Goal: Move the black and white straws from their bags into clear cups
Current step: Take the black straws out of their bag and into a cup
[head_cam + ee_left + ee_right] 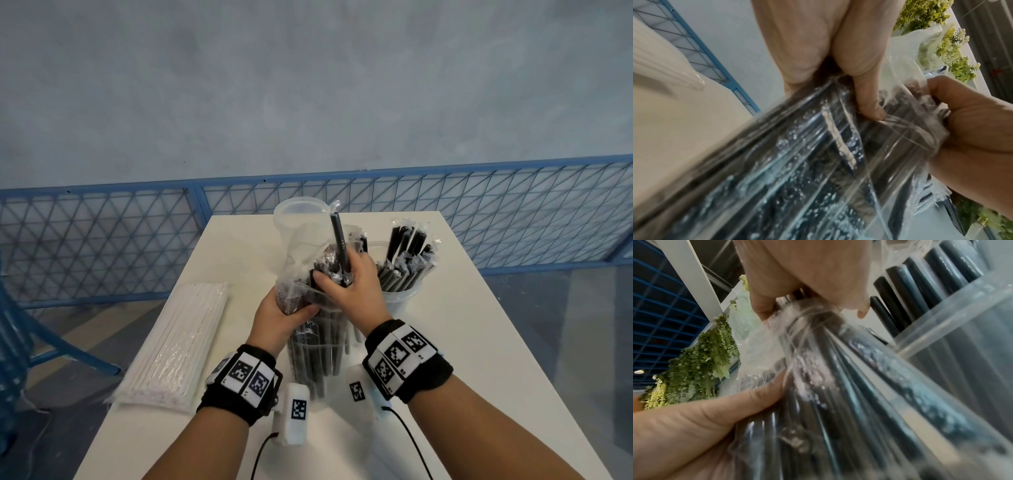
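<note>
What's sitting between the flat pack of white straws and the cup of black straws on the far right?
In the head view: the bag of black straws, gripped by both hands.

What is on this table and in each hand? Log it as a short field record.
left hand: holds the bag of black straws from the side
right hand: grip closed round black straws at the bag's open top
filled cup: clear, packed with black straws, behind the right hand
empty cups: clear stack, far side
white straws: sealed bag lying flat, left
table: white
</note>
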The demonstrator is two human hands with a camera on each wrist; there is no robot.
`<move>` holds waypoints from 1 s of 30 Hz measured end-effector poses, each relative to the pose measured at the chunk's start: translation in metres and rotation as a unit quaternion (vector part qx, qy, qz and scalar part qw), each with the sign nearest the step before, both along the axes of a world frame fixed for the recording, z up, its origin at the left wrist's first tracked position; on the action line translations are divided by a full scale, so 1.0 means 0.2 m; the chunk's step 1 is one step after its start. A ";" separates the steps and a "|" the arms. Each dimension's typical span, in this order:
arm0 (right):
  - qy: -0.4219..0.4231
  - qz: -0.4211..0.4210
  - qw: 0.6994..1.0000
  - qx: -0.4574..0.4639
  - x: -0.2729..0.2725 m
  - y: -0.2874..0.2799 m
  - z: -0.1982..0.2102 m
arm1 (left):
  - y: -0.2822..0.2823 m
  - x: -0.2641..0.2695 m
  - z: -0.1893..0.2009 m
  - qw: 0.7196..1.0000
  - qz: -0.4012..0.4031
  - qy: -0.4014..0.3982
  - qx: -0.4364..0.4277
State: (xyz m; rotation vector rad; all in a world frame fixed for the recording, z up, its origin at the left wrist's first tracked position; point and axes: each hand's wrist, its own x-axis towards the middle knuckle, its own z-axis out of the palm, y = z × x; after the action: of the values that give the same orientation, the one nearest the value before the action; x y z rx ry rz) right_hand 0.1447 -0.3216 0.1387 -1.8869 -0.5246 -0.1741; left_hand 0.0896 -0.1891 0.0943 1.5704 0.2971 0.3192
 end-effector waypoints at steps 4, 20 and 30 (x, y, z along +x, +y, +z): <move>-0.021 0.031 0.998 0.044 0.01 0.00 0.02 | 0.00 0.00 -0.01 1.000 -0.017 0.003 0.006; -0.035 0.083 0.996 0.021 -0.02 0.03 0.03 | 0.02 0.08 0.47 0.932 0.072 -0.101 0.340; -0.016 0.116 0.993 -0.014 -0.04 0.00 0.04 | 0.08 0.15 0.46 0.911 0.135 -0.114 0.372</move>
State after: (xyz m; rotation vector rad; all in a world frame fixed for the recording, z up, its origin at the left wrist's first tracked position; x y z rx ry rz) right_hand 0.1363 -0.3220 0.1476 -1.8365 -0.7664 -0.0452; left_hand 0.1192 -0.1739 0.1862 2.2170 0.2184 0.9070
